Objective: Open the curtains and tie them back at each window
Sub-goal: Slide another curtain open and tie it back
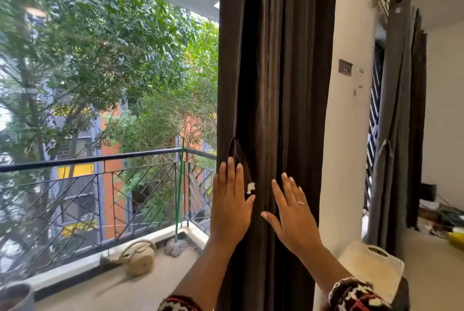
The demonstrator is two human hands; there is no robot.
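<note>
Head view, the only one I have. The brown curtain (pixel 276 84) is drawn to the right side of the balcony opening and hangs in a tight bunch of vertical folds against the white wall (pixel 349 34). To its left the opening is uncovered, and I see the balcony floor, a dark metal railing (pixel 100 157), trees and an orange building beyond. On the balcony floor lie a beige watering can (pixel 139 256) and a mop (pixel 178 185) with a green handle leaning on the railing corner. To the right of the wall, a grey curtain (pixel 396 109) hangs gathered at a second window with a dark grille. A white perforated basket (pixel 371 265) stands at the foot of the wall, and a switch plate (pixel 345 67) is mounted higher up. Both arms reach forward and up from patterned sleeves. The left hand (pixel 231 205) lies flat on the curtain's left edge, fingers straight and together, pointing up, pressing the cloth rather than gripping it. The right hand (pixel 291 215), wearing a ring (pixel 300 202), lies flat on the folds just beside it, fingers straight, thumb spread leftward. A small white patch (pixel 250 188) shows on the curtain between the hands; I cannot tell what it is.
</note>
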